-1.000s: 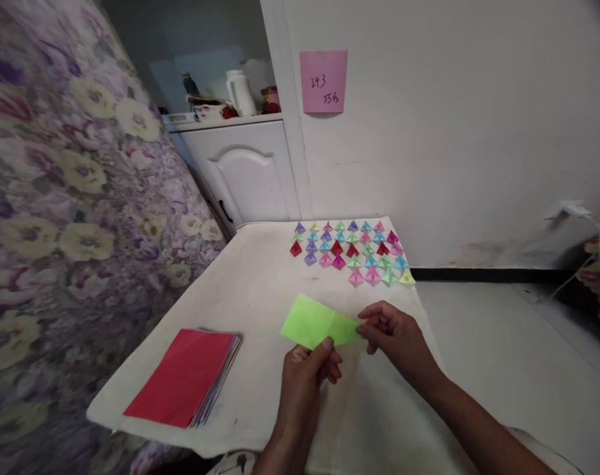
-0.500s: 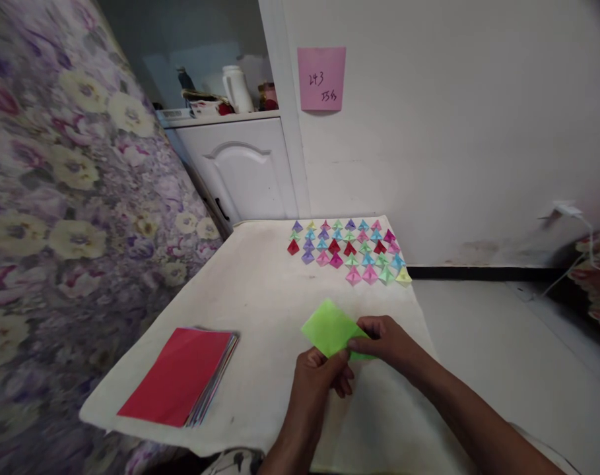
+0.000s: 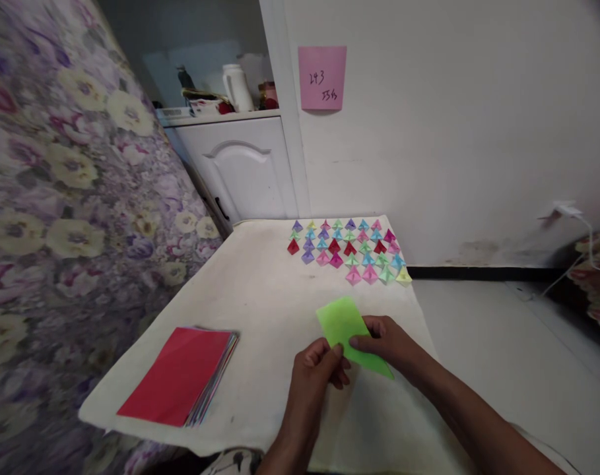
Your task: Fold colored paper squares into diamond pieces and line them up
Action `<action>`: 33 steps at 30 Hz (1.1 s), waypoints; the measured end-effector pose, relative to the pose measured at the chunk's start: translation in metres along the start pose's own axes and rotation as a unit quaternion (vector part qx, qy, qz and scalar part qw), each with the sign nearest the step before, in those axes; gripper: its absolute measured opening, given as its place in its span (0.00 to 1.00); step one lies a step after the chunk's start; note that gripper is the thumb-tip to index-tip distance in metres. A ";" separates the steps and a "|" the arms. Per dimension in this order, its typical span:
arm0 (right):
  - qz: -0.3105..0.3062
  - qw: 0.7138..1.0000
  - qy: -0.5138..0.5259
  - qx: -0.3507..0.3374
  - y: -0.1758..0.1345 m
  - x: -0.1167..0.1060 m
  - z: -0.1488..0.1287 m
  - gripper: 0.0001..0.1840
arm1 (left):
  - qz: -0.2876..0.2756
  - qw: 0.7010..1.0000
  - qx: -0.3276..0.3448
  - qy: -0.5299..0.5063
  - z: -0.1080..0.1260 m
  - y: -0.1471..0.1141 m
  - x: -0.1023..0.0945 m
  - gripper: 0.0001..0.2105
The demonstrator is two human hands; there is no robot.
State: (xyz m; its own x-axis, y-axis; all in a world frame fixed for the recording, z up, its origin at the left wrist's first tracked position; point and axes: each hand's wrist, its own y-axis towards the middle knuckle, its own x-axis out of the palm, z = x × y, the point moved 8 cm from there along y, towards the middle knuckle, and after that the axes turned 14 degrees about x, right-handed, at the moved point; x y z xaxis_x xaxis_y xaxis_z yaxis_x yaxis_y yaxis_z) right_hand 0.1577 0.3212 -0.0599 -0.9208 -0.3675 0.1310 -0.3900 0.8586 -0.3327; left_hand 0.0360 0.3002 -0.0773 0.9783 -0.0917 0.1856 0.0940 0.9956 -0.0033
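Bright green paper (image 3: 344, 322), folded to a four-sided shape, is held above the near right part of the table. My left hand (image 3: 319, 363) pinches its lower left edge, thumb on top and fingers curled beneath. My right hand (image 3: 386, 340) grips the right side, its thumb lying on the paper's face. The far fingers of the right hand are partly hidden behind the sheet. Beyond the hands lie several rows of small folded paper pieces (image 3: 350, 248) in pink, red, blue, purple, green and yellow.
A stack of coloured paper with a red sheet (image 3: 178, 376) on top lies at the table's left. The cream-covered table (image 3: 260, 290) meets a wall and a white cabinet (image 3: 245, 165). A flowered curtain (image 3: 72, 251) hangs at left. A pink note (image 3: 322, 78) is on the wall.
The green paper has turned clockwise between my hands, its upper corner shifting right and its lower right corner now pointing down toward me. Both hands still hold it.
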 end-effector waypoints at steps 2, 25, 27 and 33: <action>0.000 1.000 0.005 0.011 0.001 0.001 0.003 0.11 | 0.014 1.000 0.018 0.005 0.002 0.003 -0.005 0.11; -0.045 0.999 -0.003 0.007 0.006 0.010 0.007 0.14 | 0.031 0.998 0.029 -0.037 0.005 0.003 -0.014 0.10; -0.055 0.999 0.000 0.000 0.005 0.012 0.006 0.15 | 0.029 0.997 0.019 -0.068 0.003 0.002 -0.012 0.10; -0.074 0.997 -0.030 -0.004 0.002 0.018 0.007 0.14 | 0.018 0.985 -0.002 -0.173 0.003 0.003 -0.004 0.10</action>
State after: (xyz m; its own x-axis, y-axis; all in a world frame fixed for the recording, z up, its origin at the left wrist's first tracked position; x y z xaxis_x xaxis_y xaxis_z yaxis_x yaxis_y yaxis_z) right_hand 0.1406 0.3136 -0.0649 -0.8511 -0.5109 0.1214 -0.5216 0.7959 -0.3073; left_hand 0.0320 0.3033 -0.0753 0.8597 -0.0431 0.5089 0.0615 0.9979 -0.0193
